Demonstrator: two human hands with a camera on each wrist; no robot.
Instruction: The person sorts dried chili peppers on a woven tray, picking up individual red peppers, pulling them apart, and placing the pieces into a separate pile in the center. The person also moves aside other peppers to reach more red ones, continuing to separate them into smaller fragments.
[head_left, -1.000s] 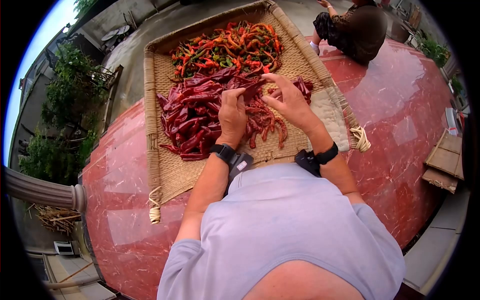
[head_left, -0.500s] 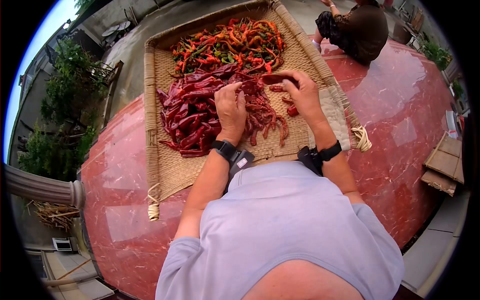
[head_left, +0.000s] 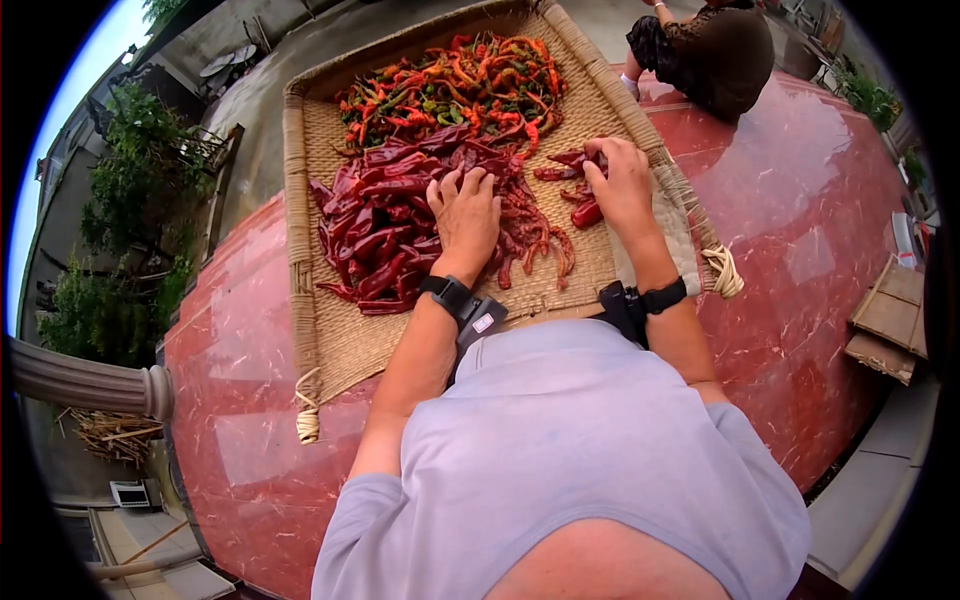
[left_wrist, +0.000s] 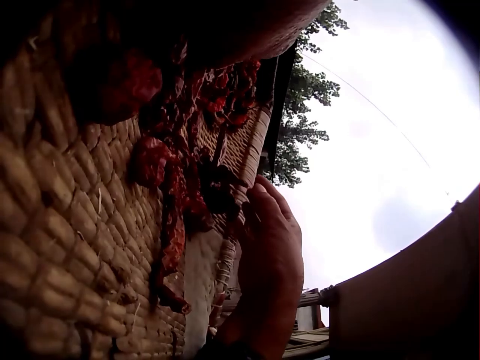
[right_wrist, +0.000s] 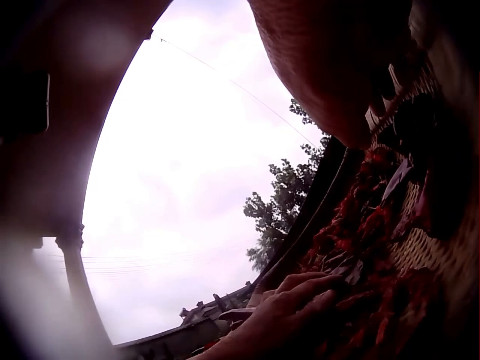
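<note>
Woven tray: left hand on chilies, right hand beside rim.

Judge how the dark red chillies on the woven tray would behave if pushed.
The dark red chillies look shrivelled, so probably light and brittle. Curved and heaped, they would likely snag on the woven tray rather than roll.

Dark-red chillies (tan woven tray)
</note>
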